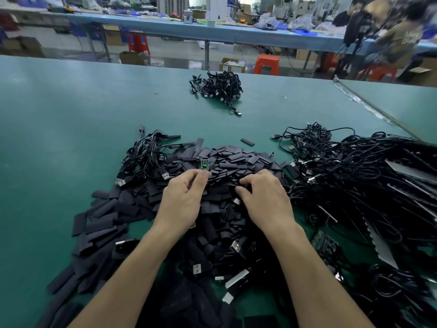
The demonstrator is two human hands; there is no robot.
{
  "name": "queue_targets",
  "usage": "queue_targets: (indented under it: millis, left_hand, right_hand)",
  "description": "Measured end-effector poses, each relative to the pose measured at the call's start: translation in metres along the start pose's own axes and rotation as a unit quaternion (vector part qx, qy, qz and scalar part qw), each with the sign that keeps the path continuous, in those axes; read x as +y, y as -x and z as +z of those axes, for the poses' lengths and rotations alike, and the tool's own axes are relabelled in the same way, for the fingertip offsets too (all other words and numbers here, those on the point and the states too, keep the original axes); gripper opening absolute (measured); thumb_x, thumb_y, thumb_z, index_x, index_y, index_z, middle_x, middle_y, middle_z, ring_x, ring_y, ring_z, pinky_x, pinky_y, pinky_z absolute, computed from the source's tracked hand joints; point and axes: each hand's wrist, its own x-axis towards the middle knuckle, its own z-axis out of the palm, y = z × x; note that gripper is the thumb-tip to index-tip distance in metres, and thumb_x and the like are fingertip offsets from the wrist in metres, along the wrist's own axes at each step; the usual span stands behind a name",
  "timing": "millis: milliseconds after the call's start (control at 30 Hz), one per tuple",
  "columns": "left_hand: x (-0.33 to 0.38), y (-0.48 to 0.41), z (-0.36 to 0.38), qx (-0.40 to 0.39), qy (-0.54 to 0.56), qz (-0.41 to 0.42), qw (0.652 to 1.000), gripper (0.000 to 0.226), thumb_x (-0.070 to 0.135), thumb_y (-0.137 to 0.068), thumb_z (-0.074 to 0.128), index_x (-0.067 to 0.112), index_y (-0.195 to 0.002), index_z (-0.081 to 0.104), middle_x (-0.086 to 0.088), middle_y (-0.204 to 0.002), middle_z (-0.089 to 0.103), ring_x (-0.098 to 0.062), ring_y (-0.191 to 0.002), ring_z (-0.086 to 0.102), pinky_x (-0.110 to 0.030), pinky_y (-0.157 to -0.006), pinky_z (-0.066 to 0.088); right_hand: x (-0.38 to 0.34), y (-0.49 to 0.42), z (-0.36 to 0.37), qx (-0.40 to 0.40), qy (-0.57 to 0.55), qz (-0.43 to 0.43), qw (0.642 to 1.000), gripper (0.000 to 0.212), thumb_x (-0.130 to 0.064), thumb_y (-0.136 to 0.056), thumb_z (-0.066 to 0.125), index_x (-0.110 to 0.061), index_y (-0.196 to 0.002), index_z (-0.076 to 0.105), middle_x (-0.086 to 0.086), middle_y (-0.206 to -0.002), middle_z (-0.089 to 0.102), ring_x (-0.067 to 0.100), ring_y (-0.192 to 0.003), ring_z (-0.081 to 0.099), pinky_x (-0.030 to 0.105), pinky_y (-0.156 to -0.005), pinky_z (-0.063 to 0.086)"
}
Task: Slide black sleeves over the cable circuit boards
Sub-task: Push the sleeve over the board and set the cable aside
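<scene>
The left hand point(183, 202) pinches a small green circuit board point(204, 164) by its lower end, between thumb and fingertips, so the board stands upright above the heap of flat black sleeves point(236, 157) on the green table point(59, 114). The right hand point(264, 197) rests on this heap with fingers curled down; I cannot tell if it holds a sleeve. The board seems light, stiff and a little fragile, so it is better to grip its edges near the cable end. A sleeve looks soft, thin and flattened — probably its mouth must be squeezed open first. I count one bare board, two hands, three groups of black cables point(217, 88) — far, left, right — and sleeves too many to count
</scene>
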Motion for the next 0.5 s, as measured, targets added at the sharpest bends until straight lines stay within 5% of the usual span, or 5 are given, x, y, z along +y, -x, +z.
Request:
queue_targets:
  millis: [133,233,333,500]
  left_hand:
    - [0.000,0.008,-0.003,-0.014,-0.007,0.029,0.999,0.033,0.043,-0.100,0.052,0.029,-0.078,0.071,-0.020,-0.074,0.066,-0.020,-0.063,0.055,-0.030,-0.064,0.042]
    - [0.006,0.014,-0.005,-0.042,-0.002,0.048,0.998,0.028,0.039,-0.099,0.055,0.030,-0.078,0.071,0.002,-0.067,0.069,-0.015,-0.053,0.051,-0.034,-0.051,0.042]
    - [0.009,0.019,-0.002,-0.079,0.026,0.044,0.996,0.020,0.025,-0.100,0.057,0.031,-0.086,0.070,0.010,-0.080,0.074,-0.009,-0.051,0.062,-0.019,-0.043,0.043]
    - [0.002,0.021,0.006,-0.091,0.047,0.030,0.994,0.016,0.023,-0.099,0.060,0.034,-0.098,0.071,0.013,-0.065,0.067,-0.003,-0.048,0.055,-0.011,-0.045,0.039]
  right_hand:
    - [0.000,0.004,-0.004,0.038,-0.030,-0.014,0.999,0.014,-0.032,-0.094,0.065,-0.027,-0.100,0.077,-0.005,-0.102,0.070,0.018,-0.094,0.063,0.028,-0.075,0.044]
    - [0.007,0.008,-0.011,0.103,-0.081,-0.001,0.991,0.010,-0.031,-0.092,0.069,-0.025,-0.093,0.077,-0.011,-0.085,0.072,0.008,-0.076,0.061,0.024,-0.067,0.043]
    - [0.013,0.015,-0.016,0.133,-0.176,0.004,0.975,0.009,-0.026,-0.094,0.068,-0.029,-0.086,0.068,-0.016,-0.071,0.066,-0.001,-0.066,0.062,0.012,-0.060,0.045]
    - [0.018,0.028,-0.019,0.056,-0.374,-0.004,0.926,0.018,-0.015,-0.095,0.064,-0.032,-0.094,0.066,-0.009,-0.082,0.074,0.011,-0.072,0.072,0.030,-0.070,0.057]
